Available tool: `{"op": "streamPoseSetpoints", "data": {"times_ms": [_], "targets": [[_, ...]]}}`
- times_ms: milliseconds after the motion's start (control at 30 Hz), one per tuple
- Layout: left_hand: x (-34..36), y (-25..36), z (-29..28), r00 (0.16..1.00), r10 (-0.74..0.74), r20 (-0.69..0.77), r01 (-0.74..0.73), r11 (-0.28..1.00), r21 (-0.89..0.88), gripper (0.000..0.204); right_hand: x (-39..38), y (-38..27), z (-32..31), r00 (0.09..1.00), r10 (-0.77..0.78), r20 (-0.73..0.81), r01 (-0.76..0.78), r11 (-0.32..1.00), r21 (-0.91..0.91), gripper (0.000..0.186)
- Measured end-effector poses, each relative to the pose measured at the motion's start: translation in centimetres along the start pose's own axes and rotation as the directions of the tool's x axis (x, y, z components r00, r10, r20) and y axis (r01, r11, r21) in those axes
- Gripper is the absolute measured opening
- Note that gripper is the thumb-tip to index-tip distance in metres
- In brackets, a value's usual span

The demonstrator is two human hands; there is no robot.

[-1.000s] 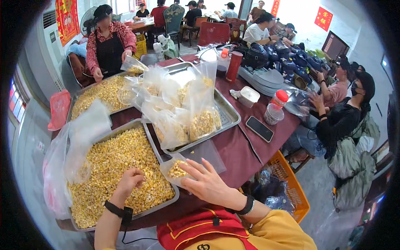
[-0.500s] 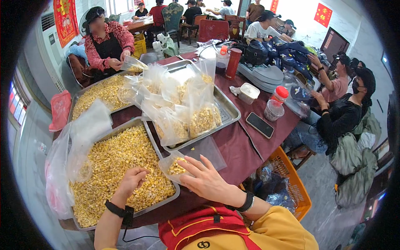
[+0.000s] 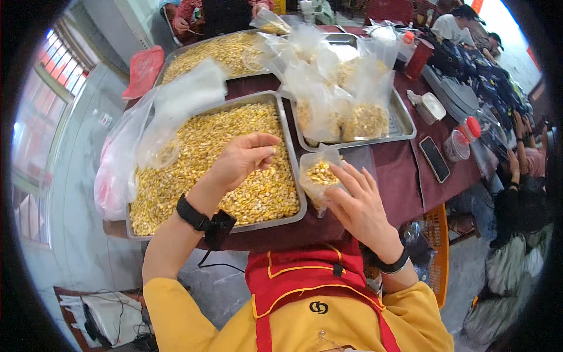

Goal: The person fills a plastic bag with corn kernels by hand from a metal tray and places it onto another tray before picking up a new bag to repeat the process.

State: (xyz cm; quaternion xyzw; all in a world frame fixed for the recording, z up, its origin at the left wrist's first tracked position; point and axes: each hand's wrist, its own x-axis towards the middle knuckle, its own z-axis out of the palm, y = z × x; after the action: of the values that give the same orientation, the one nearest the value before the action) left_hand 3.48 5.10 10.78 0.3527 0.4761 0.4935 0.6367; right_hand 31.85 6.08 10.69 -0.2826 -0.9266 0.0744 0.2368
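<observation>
On maroon tablecloth (image 3: 399, 173): kernel-filled tray (image 3: 292, 151), open bag (image 3: 314, 186); pale wall (image 3: 88, 193) at left.

This is looking like a packing workshop: metal trays (image 3: 303, 206) are holding kernels (image 3: 170, 196), plastic bags (image 3: 365, 122) are crowding another tray (image 3: 401, 122) (an orange crate (image 3: 437, 252) is sitting nearby), and people (image 3: 227, 16) are sharing the table (image 3: 400, 183).
</observation>
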Motion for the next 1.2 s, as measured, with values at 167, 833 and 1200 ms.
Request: {"op": "streamPoseSetpoints", "data": {"times_ms": [167,833,1200], "targets": [[-0.6,0.3,0.9,0.999,0.038,-0.005,-0.038,0.999,0.007,0.021,-0.1,-0.2,0.2,1.0,0.001,-0.015,-0.001,1.0,-0.004,0.015],[-0.1,2.8,8.9,0.866,0.403,0.296,-0.475,0.473,0.742,0.019,-0.5,-0.5,-0.5,0.999,0.043,0.008,-0.043,0.999,-0.03,0.019],[1.5,-3.9,-7.9,0.958,0.06,-0.279,0.162,0.689,0.706,0.03,-0.4,-0.3,0.0,0.998,0.026,-0.059,-0.027,0.999,-0.019,0.015]]}}
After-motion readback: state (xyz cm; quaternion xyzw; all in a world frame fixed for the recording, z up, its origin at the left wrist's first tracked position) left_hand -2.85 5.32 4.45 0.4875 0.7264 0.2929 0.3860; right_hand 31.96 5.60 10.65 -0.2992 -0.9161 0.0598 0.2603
